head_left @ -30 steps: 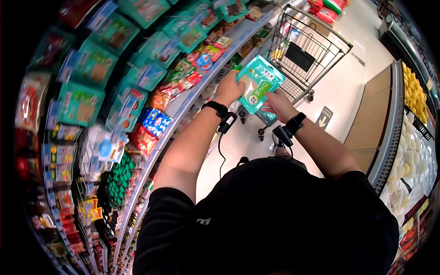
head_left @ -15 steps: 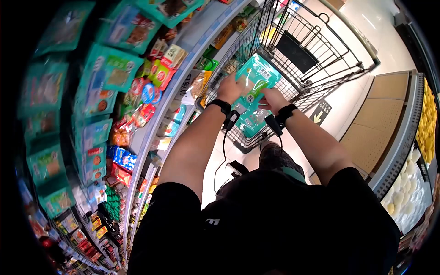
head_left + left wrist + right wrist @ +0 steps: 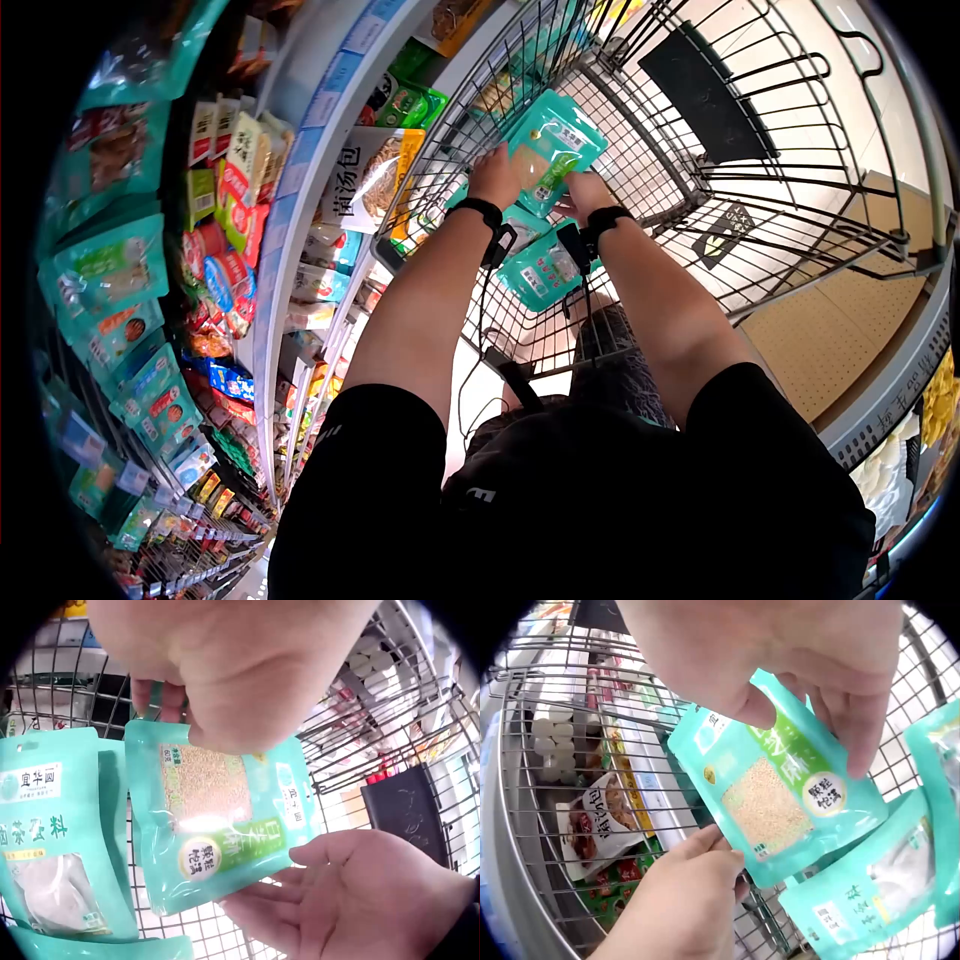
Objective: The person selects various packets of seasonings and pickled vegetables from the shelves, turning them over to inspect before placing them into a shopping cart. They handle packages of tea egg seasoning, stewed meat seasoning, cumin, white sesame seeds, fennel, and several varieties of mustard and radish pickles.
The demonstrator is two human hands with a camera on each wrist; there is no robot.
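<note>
My left hand and right hand narrowly pinch a teal pouch near the left edge of the cart.

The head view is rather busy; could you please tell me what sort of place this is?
Most likely a supermarket aisle: there are shelves of packaged food, a label strip along one shelf edge, and a wire shopping cart with teal pouches in it.

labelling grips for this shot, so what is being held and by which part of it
The flat teal plastic pouch of pale grains, by its opposite side edges: the left hand grips one, the right hand the other.
</note>
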